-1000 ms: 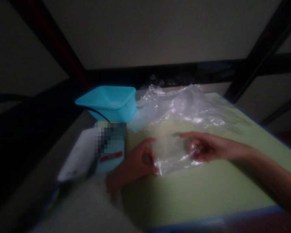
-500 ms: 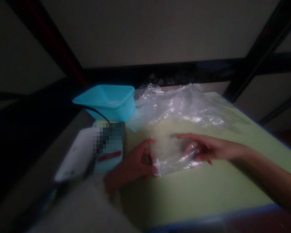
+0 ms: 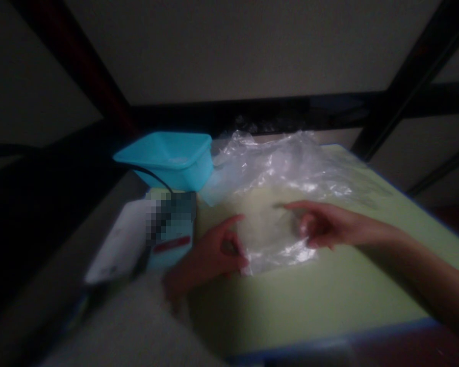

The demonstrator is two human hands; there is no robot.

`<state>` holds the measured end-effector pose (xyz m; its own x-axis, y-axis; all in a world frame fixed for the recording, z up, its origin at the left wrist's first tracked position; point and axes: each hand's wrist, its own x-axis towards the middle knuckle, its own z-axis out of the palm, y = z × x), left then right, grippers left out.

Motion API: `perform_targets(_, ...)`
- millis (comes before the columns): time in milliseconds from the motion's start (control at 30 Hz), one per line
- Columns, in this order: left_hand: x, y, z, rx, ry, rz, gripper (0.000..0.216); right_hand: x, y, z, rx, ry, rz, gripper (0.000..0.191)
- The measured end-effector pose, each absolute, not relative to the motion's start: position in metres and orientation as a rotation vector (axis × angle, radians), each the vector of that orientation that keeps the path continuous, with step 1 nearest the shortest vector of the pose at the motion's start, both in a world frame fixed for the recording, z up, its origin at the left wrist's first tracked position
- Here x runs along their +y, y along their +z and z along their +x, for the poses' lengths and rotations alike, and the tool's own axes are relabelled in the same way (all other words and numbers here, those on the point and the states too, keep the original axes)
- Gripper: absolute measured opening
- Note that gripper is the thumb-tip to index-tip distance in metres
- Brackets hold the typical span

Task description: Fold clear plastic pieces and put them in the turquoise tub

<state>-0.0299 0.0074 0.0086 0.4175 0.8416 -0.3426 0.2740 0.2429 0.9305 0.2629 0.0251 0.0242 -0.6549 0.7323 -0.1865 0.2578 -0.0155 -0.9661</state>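
A small clear plastic bag [image 3: 270, 237] lies on the pale green tabletop between my hands, its near edge crinkled and shiny. My left hand [image 3: 218, 252] is at its left side, with the thumb and a curled finger closed on the near left corner and the index finger stretched along the edge. On the right side, my right hand [image 3: 327, 224] is over the bag's edge, index finger pointing left and the thumb apart from it. Its lower fingers are bent and partly hidden. Beyond the small bag, a heap of crumpled clear plastic [image 3: 286, 160] spreads over the table.
A turquoise plastic basin [image 3: 199, 171] stands at the back left. In front of it is a light blue device [image 3: 172, 257] with a red strip, partly blurred out, beside a white flat object [image 3: 118, 244]. A black cable [image 3: 153, 173] crosses the basin. The green tabletop [image 3: 290, 306] has a blue edge.
My right hand has shifted slightly up and right, away from the bag's near right corner. My left hand stays almost in place at the left edge.
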Motion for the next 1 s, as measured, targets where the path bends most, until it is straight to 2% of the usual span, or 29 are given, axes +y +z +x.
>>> perform_targets(333,0.007,0.008,-0.028,1.157,0.522,1.311,0.095,0.021,0.023,0.263,-1.888,1.805,-0.984,0.079)
perform_targets(467,0.005,0.008,-0.027,1.162,0.495,1.322,0.09,0.02,0.022,0.263,-1.953,1.774,-0.985,0.078)
perform_targets(767,0.017,0.003,-0.027,1.33,0.661,1.479,0.052,0.028,0.026,0.262,-1.941,1.504,-1.157,0.045)
perform_targets(1000,0.018,0.0,-0.026,1.42,0.75,1.607,0.055,0.035,0.008,0.254,-1.831,1.306,-1.109,0.043)
